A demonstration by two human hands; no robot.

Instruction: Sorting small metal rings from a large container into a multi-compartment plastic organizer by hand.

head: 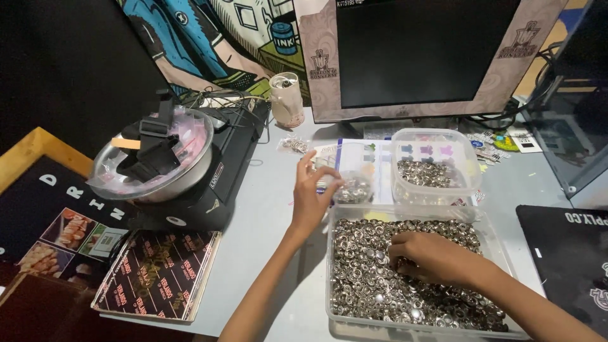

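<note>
The right hand [434, 256] digs, fingers curled, into the metal rings [367, 278] filling a clear tub [339, 316]. The left hand [310, 193] pinches a small bag [353, 177] just beyond.

A dark, switched-off monitor [418, 54] (patterned frame) stands at the back; a black patterned box [158, 273] lies front left.

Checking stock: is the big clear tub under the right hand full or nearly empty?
Nearly full: silver metal rings cover the tub wall to wall, and the right hand rests on them.
</note>
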